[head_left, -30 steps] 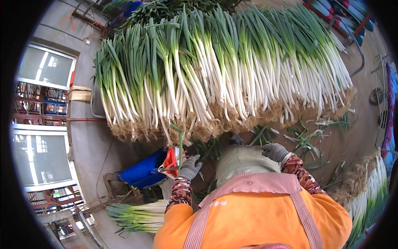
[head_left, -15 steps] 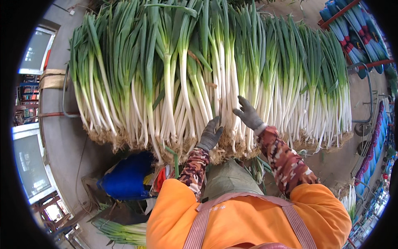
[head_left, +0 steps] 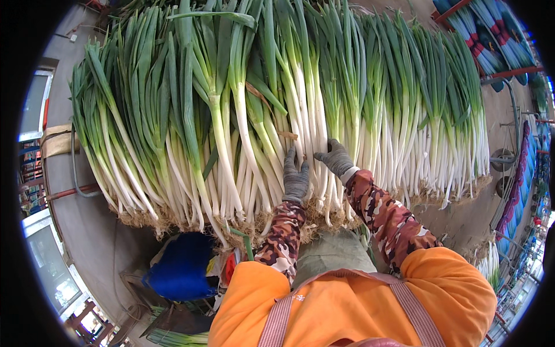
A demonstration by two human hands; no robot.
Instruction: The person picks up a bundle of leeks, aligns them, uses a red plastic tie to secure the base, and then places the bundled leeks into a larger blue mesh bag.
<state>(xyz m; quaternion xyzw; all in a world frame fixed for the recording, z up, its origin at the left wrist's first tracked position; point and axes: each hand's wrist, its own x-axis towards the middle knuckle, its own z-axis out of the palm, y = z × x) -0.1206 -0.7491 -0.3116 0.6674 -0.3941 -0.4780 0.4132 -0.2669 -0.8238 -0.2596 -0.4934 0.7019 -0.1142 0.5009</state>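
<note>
Long green onions (head_left: 245, 139) lie side by side in a wide heap, white stalks and shaggy roots toward me, green leaves away. My left hand (head_left: 296, 180), in a grey glove, lies on the white stalks in the middle, fingers stretched up and thumb apart. To its right, my gloved right hand (head_left: 336, 157) rests against the stalks with its fingers and thumb spread. A few white stalks run between the two hands. Neither hand has closed round a stalk.
Below the heap at left sits a blue rounded thing (head_left: 182, 266), with more green onions (head_left: 176, 337) lower down. Metal bars (head_left: 507, 118) stand at the right, near strapped blue bundles (head_left: 491, 34). Another small onion bunch (head_left: 490, 263) lies at lower right.
Both hands have come nearer together over the stalks. The left hand has turned its fingers upward; the right has moved left. The view has shifted slightly.
</note>
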